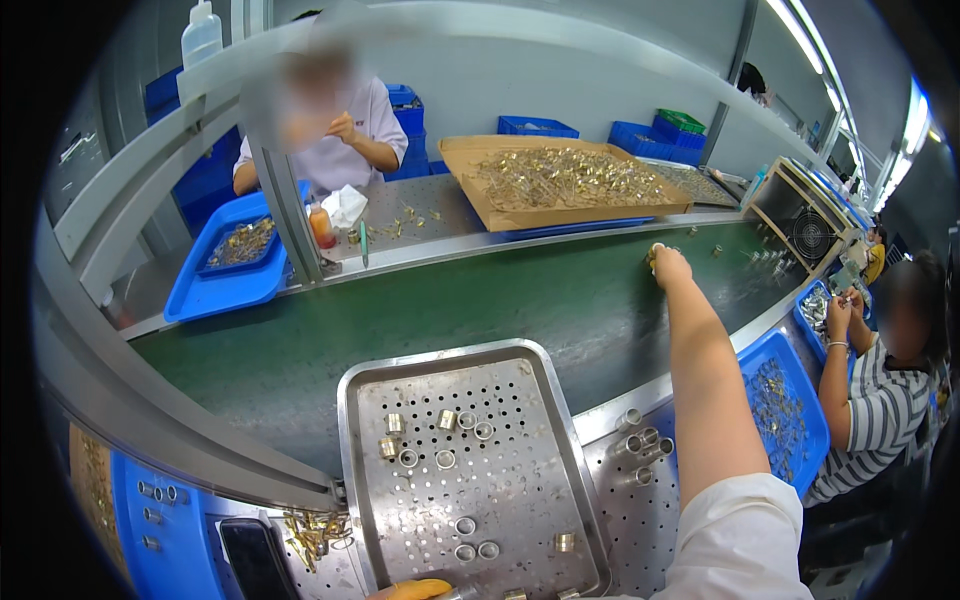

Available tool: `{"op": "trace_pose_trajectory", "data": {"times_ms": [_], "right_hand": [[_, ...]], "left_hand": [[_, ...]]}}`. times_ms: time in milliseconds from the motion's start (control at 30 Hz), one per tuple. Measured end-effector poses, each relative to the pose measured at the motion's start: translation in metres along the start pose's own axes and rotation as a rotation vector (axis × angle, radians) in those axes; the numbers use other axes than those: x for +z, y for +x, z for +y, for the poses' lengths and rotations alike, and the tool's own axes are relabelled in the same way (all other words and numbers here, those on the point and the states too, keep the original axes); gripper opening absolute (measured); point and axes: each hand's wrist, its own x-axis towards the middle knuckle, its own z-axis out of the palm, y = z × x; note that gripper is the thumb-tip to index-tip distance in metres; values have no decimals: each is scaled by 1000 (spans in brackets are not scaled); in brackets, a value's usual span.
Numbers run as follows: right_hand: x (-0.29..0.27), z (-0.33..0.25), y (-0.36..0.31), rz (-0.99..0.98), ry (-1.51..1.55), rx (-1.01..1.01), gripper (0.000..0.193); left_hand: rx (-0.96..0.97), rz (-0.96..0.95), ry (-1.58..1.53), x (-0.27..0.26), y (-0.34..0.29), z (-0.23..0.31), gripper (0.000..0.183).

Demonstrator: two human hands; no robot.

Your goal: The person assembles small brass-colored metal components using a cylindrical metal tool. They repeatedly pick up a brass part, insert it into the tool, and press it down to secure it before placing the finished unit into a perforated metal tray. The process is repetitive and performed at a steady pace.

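Observation:
My right arm stretches out over the green conveyor belt (480,300). At its end my right hand (670,266) is closed, with yellowish colour at its fingertips; what it holds is too small to make out. Of my left hand (415,590), only a yellow-covered part shows at the lower edge, next to a shiny metal cylinder (462,593). Its grip is cut off by the frame. Beside it lies a perforated steel tray (420,520) bearing several short metal sleeves (446,419), some upright and some on their sides.
More sleeves (643,450) stand right of the tray. A phone (255,560) and brass pins (315,535) lie left of it. Across the belt, a cardboard tray (480,205) holds many small metal parts. One co-worker (370,130) sits opposite, another (870,400) at right beside a blue tray (815,440).

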Motion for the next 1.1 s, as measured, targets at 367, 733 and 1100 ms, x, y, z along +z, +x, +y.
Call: {"op": "trace_pose_trajectory", "data": {"times_ms": [367, 733, 1100], "right_hand": [[-100, -112, -126, -421, 775, -544, 13], [-167, -159, -372, -806, 938, -922, 16], [-155, -167, -404, -872, 1385, -567, 25]], "left_hand": [[-338, 63, -453, -1, -2, 11, 36], [-112, 3, -279, -14, -13, -3, 28], [201, 173, 45, -15, -19, -11, 33]]}}
